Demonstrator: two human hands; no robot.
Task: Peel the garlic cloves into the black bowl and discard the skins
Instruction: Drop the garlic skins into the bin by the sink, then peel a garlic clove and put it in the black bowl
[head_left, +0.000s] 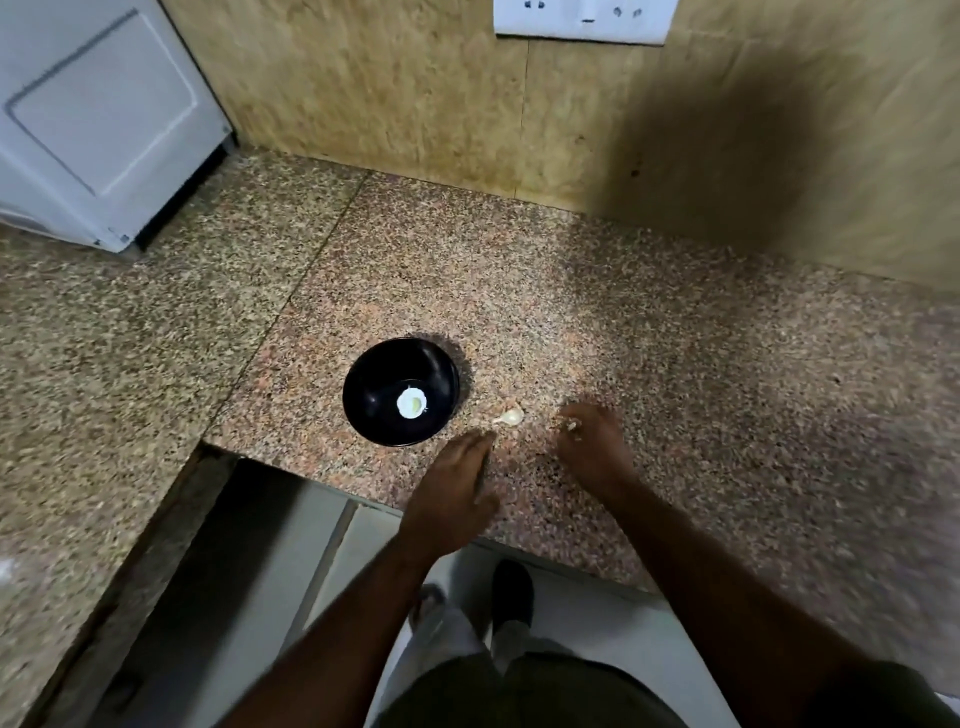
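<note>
A black bowl (400, 392) stands on the speckled granite counter (623, 338) near its front edge. A round white spot shows inside it, and I cannot tell whether it is a clove or a glare. A pale garlic clove (510, 417) lies on the counter just right of the bowl. My left hand (457, 488) lies flat with straight fingers, its tips a little short of that clove. To the right of the clove, my right hand (592, 441) has its fingers curled over small pale bits (571, 426), which look like skins.
A white appliance (104, 119) stands at the back left. A tan wall (467, 104) with a white socket plate (584, 21) runs behind the counter. The counter's front edge has a step-in near the bowl, with floor and my feet below.
</note>
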